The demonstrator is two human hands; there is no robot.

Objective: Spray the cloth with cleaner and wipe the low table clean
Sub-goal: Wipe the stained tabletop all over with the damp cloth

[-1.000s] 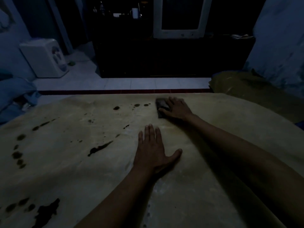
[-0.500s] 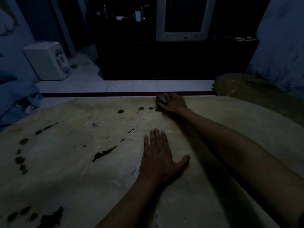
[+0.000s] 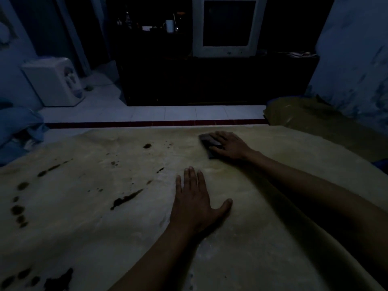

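The low table (image 3: 262, 238) fills the lower view, its pale top marked with dark stains (image 3: 126, 199) at the left and centre. A small dark cloth (image 3: 206, 140) lies flat near the far edge. My right hand (image 3: 228, 145) presses on it with straight fingers, covering its right part. My left hand (image 3: 196, 202) rests palm-down on the table's middle, fingers spread. No spray bottle is in view.
Beyond the far edge is a tiled floor with a dark cabinet (image 3: 210, 80) bearing a white monitor (image 3: 227, 28) and a mug (image 3: 169, 26). A white appliance (image 3: 52, 80) stands at the left. An olive cushion (image 3: 315, 116) lies at the right, blue fabric (image 3: 16, 127) at the left.
My right hand slid the cloth out to the far edge and has now drawn it back and to the right. Two spots near the far edge look fainter. My left hand stayed put.
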